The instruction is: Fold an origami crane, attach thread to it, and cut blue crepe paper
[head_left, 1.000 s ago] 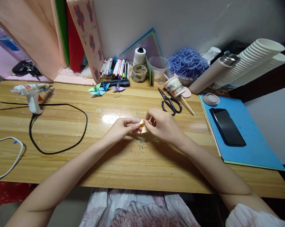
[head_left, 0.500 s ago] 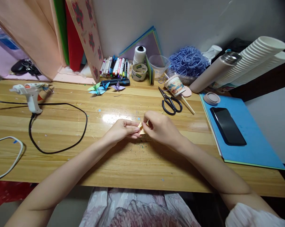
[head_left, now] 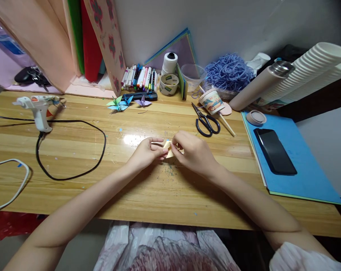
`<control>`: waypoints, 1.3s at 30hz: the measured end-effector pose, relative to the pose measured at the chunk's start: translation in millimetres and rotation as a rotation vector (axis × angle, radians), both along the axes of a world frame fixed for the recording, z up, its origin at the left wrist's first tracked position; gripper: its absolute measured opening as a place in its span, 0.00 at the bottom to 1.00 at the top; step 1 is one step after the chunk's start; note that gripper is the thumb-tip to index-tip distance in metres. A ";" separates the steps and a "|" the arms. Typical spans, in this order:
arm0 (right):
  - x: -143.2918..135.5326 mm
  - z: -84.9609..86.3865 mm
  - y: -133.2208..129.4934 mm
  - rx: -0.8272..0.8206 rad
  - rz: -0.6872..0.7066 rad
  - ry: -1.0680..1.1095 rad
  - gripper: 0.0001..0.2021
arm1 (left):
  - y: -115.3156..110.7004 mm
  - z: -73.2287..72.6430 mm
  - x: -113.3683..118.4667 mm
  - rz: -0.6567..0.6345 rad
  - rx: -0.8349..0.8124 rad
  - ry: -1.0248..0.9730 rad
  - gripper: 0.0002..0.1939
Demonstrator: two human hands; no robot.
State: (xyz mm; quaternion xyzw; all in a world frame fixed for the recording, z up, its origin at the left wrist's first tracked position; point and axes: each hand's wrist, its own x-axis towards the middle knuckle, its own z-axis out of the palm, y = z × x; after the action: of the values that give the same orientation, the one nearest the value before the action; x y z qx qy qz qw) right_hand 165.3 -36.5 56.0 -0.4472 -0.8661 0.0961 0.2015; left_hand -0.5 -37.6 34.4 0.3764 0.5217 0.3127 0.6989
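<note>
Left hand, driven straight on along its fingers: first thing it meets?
The folded yellow paper, which the left hand is touching; just beyond, the right hand looks next in line. Depth is unclear from one view.

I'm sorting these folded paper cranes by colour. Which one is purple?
The purple crane is the rightmost one; the green crane and the blue cranes sit bunched to its left.

A light-brown wooden table [head_left: 147, 203] carries black-handled metal scissors [head_left: 201, 114] beyond the grip rightward, small green, blue and purple folded-paper cranes [head_left: 119, 106] beyond it leftward, a white plastic glue gun [head_left: 40, 113] well left, and flat blue sheets [head_left: 308, 175] well right.
</note>
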 end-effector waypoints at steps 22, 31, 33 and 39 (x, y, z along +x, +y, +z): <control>-10.9 -14.6 -7.3 0.275 0.083 0.002 0.08 | -6.0 -10.0 4.0 0.004 0.288 0.083 0.09; -6.9 -17.4 -1.7 0.332 0.179 -0.013 0.09 | -0.7 -7.0 3.1 0.021 0.082 -0.088 0.09; -6.7 -19.0 -0.9 0.333 0.193 -0.026 0.09 | 0.2 -5.2 1.9 0.019 0.047 -0.112 0.07; -5.0 -19.9 4.7 0.290 0.241 -0.029 0.10 | 3.2 -3.9 -2.9 0.017 0.018 -0.185 0.05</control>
State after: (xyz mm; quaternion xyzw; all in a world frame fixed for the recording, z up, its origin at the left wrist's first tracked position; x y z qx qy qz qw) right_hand 160.3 -31.8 36.1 -0.3079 -0.9209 -0.0127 0.2386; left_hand -3.4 -34.5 30.5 0.3476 0.4551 0.3568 0.7381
